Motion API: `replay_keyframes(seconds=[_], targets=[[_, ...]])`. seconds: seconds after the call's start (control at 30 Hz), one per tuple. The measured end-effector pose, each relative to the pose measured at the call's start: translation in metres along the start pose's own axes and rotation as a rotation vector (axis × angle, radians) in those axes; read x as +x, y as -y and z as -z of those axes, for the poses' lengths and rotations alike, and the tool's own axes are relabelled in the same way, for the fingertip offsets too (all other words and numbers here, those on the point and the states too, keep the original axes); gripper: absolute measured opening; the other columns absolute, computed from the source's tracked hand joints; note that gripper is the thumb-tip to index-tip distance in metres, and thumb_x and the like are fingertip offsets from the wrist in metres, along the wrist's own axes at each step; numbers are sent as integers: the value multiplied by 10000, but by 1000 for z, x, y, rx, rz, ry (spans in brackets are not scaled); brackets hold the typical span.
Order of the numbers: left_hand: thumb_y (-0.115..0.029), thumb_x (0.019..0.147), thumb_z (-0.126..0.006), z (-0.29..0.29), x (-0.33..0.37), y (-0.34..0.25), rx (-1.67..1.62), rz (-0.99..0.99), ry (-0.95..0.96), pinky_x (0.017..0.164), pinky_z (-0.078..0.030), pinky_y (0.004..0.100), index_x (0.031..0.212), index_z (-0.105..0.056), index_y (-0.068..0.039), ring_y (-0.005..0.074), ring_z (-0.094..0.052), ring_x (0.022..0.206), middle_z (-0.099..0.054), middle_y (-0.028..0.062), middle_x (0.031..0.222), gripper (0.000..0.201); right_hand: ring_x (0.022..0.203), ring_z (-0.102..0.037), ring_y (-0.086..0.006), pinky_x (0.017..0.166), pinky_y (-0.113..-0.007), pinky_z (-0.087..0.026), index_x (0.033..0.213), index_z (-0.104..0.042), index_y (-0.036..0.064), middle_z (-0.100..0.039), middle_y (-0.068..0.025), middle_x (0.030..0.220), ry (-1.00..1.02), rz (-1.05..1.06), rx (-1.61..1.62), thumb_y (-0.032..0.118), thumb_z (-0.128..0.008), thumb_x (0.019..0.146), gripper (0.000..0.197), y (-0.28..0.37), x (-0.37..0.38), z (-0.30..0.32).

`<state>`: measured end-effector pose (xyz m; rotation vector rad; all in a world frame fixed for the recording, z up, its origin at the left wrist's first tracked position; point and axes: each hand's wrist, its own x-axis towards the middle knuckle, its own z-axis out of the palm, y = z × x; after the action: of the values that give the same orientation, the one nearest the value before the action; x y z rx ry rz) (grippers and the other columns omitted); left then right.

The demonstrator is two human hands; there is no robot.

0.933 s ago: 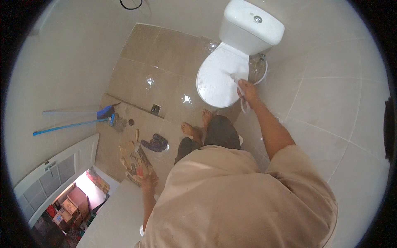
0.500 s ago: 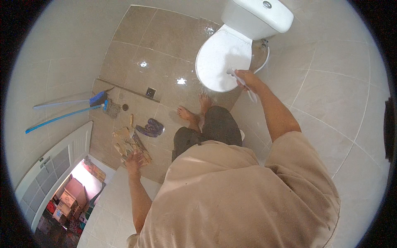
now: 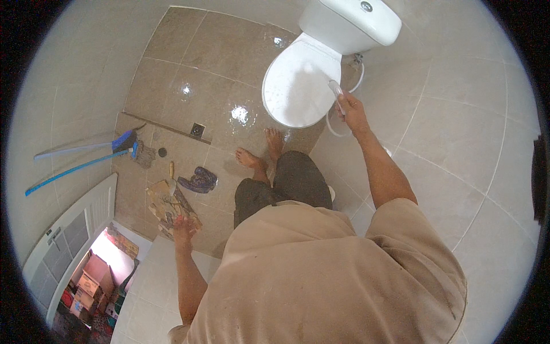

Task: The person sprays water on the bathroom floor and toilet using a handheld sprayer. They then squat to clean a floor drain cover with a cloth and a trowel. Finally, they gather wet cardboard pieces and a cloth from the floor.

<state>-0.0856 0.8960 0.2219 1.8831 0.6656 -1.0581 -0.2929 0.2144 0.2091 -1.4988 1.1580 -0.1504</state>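
From afar I see a white sprayer (image 3: 336,89), a white toilet (image 3: 283,86), pale-lined brown floor tiles (image 3: 220,94), a bright blue pole (image 3: 76,169), dark grey trousers (image 3: 302,182) and a tan shirt (image 3: 332,275).

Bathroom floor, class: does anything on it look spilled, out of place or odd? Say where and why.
The floor looks wet left of the toilet, where bright glossy patches show, though some may be reflected light. Nearer the door, a crumpled-looking dark purple bundle and a stained brown sheet lie about, untidy for a bathroom.

A white sprayer (image 3: 336,89) tilts toward the white toilet's (image 3: 344,26) closed lid (image 3: 289,100); its thin hose (image 3: 362,74) loops beside the toilet.
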Motion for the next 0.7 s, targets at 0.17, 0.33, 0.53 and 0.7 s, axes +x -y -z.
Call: replay_keyframes(seconds=[0.17, 0.33, 0.53, 0.7], targets=[[-357, 999, -665, -15, 0, -37, 75, -91, 15, 696, -503, 308, 1279, -639, -53, 159, -659, 876, -695, 42, 1057, 414, 635, -522, -103, 585, -282, -444, 1315, -655, 41, -584, -2, 752, 176, 35, -157, 482, -598, 1016, 536, 12, 9, -22], [-420, 967, -706, -23, 6, -36, 31, -141, -37, 732, -519, 320, 1247, -644, -81, 174, -676, 885, -709, 43, 1062, 445, 631, -518, -109, 558, -292, -426, 1249, -681, 44, -585, 1, 742, 457, -144, -199, 521, -587, 1009, 542, 57, 3, -73], [-446, 973, -690, -17, 8, 8, -22, -75, -46, 731, -514, 313, 1229, -649, -117, 156, -676, 875, -700, 21, 1022, 419, 626, -522, -116, 538, -300, -421, 1221, -691, 44, -587, 8, 755, 792, -176, -427, 495, -584, 1019, 505, 52, 5, -133], [-383, 996, -654, -8, -2, 44, -68, 18, -93, 694, -518, 325, 1227, -659, -67, 162, -680, 837, -711, 55, 1023, 391, 646, -517, -104, 545, -290, -434, 1339, -644, 69, -590, 15, 814, 776, -63, -334, 443, -576, 1034, 487, 26, -4, -171]])
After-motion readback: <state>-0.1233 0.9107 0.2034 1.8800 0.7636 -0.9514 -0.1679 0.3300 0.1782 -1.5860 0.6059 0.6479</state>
